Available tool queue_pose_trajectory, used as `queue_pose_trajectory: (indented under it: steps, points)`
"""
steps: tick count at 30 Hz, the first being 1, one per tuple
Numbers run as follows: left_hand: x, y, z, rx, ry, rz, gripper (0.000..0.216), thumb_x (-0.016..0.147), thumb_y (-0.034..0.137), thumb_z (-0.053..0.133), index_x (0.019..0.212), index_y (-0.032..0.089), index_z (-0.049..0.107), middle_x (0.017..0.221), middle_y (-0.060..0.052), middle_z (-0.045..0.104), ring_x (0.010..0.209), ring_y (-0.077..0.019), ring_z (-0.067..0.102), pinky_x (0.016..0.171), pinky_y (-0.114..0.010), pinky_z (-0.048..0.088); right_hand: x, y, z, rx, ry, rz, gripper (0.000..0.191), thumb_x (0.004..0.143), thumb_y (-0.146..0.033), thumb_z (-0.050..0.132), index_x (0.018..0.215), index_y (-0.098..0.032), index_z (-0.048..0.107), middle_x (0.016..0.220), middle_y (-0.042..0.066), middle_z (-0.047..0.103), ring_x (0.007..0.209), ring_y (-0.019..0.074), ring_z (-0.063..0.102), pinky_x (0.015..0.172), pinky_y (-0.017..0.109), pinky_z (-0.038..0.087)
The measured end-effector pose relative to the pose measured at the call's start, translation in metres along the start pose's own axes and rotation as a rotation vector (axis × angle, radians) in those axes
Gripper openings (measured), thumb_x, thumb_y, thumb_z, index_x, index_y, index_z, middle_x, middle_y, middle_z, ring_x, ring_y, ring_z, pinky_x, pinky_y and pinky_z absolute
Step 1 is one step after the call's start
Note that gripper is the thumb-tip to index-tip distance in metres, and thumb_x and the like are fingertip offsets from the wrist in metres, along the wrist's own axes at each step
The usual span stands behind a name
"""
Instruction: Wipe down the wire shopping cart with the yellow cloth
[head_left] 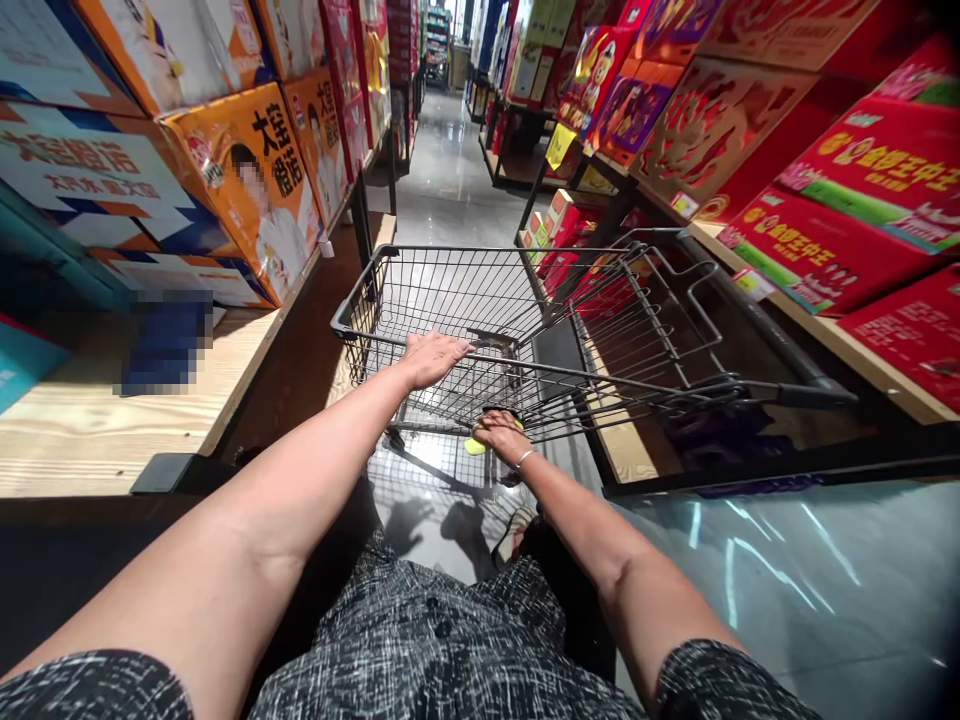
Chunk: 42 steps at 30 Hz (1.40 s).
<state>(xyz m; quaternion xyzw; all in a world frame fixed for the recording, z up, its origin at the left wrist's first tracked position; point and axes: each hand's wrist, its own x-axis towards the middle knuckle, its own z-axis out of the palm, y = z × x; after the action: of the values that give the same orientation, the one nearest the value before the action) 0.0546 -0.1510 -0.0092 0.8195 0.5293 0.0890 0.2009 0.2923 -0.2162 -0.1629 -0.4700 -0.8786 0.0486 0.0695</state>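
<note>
A black wire shopping cart stands in a store aisle right in front of me, its basket holding nothing I can see. My left hand rests on the cart's near top rim, fingers laid over the bar. My right hand is lower, at the cart's near wire wall, fingers closed around a small yellow object that looks like a cloth or sponge. A bracelet circles my right wrist.
Orange and white gift boxes line the wooden shelf on the left. Red boxes fill the sloped shelves on the right, close to the cart's side. The glossy grey aisle floor runs ahead between shelving.
</note>
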Motion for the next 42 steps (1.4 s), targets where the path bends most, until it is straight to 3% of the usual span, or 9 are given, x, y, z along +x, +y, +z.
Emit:
queue_pose_trajectory:
  steps: [4,9,13,19,24,28,33,39,42]
  points:
    - [0.000,-0.001,0.001,0.012,0.001,-0.004,0.059,0.104,0.052,0.009,0.138,0.042,0.056,0.137,0.002,0.061,0.123,-0.0315,0.046,0.096,-0.048,0.030,-0.012,0.025,-0.060,-0.138,0.094,-0.080,0.030,0.096,-0.019,0.051,0.115,-0.033,0.070,0.123,0.005,0.065,0.115,0.0199,0.048,0.099,0.037,0.035]
    - [0.001,-0.003,0.003,0.015,-0.001,-0.007,0.060,0.104,0.051,0.008,0.138,0.042,0.056,0.135,0.002,0.061,0.121,-0.0323,0.047,0.097,-0.049,0.030,-0.033,0.049,-0.112,-0.269,0.424,0.183,0.033,0.095,-0.024,0.051,0.120,-0.035,0.069,0.128,0.007,0.060,0.121,0.0253,0.043,0.104,0.043,0.030]
    - [0.000,-0.002,0.002,0.010,0.002,-0.007,0.062,0.103,0.052,0.007,0.139,0.040,0.055,0.136,0.001,0.061,0.121,-0.0322,0.047,0.097,-0.049,0.030,-0.035,0.042,-0.082,-0.257,0.478,0.350,0.032,0.096,-0.025,0.048,0.118,-0.033,0.070,0.125,0.009,0.060,0.115,0.0261,0.042,0.099,0.042,0.033]
    - [0.002,-0.001,0.000,0.021,-0.010,-0.027,0.061,0.103,0.053,0.007,0.138,0.042,0.055,0.140,0.003,0.059,0.124,-0.0306,0.044,0.097,-0.048,0.030,-0.020,0.006,0.001,-0.127,0.200,0.379,0.031,0.095,-0.021,0.046,0.115,-0.031,0.069,0.123,0.007,0.060,0.106,0.0249,0.039,0.091,0.040,0.034]
    - [0.006,-0.008,0.000,0.046,0.021,-0.012,0.060,0.103,0.052,0.009,0.137,0.041,0.057,0.139,0.002,0.059,0.122,-0.0308,0.046,0.096,-0.048,0.030,-0.018,-0.006,0.013,-0.105,0.182,0.360,0.039,0.090,-0.012,0.048,0.119,-0.032,0.066,0.127,0.006,0.058,0.106,0.0231,0.040,0.090,0.036,0.035]
    - [0.006,-0.010,-0.001,0.038,0.014,-0.017,0.061,0.103,0.051,0.007,0.136,0.042,0.057,0.137,0.001,0.060,0.120,-0.0306,0.046,0.097,-0.049,0.029,-0.031,-0.001,0.008,-0.104,0.169,0.301,0.040,0.084,-0.007,0.051,0.109,-0.031,0.070,0.117,0.004,0.061,0.102,0.0203,0.043,0.084,0.029,0.038]
    - [0.005,-0.010,-0.002,0.038,0.006,-0.005,0.061,0.102,0.051,0.008,0.133,0.041,0.059,0.137,0.000,0.060,0.124,-0.0312,0.044,0.098,-0.051,0.028,-0.044,0.036,-0.038,-0.148,0.283,0.387,0.049,0.078,-0.003,0.046,0.115,-0.024,0.069,0.113,0.010,0.060,0.103,0.0236,0.046,0.089,0.035,0.042]
    - [0.005,-0.011,-0.002,0.034,0.008,-0.010,0.062,0.102,0.051,0.008,0.132,0.039,0.061,0.137,0.000,0.060,0.123,-0.0316,0.044,0.096,-0.049,0.029,-0.060,0.082,-0.138,-0.228,0.702,0.527,0.037,0.087,-0.020,0.050,0.120,-0.023,0.066,0.114,0.011,0.054,0.107,0.0261,0.047,0.095,0.041,0.041]
    - [0.005,-0.012,-0.001,0.017,0.009,-0.008,0.065,0.102,0.053,0.005,0.135,0.038,0.058,0.137,0.000,0.060,0.121,-0.0309,0.046,0.095,-0.047,0.029,-0.066,0.091,-0.163,-0.261,0.884,0.662,0.033,0.088,-0.028,0.055,0.118,-0.022,0.066,0.115,0.012,0.051,0.108,0.0285,0.045,0.095,0.045,0.040]
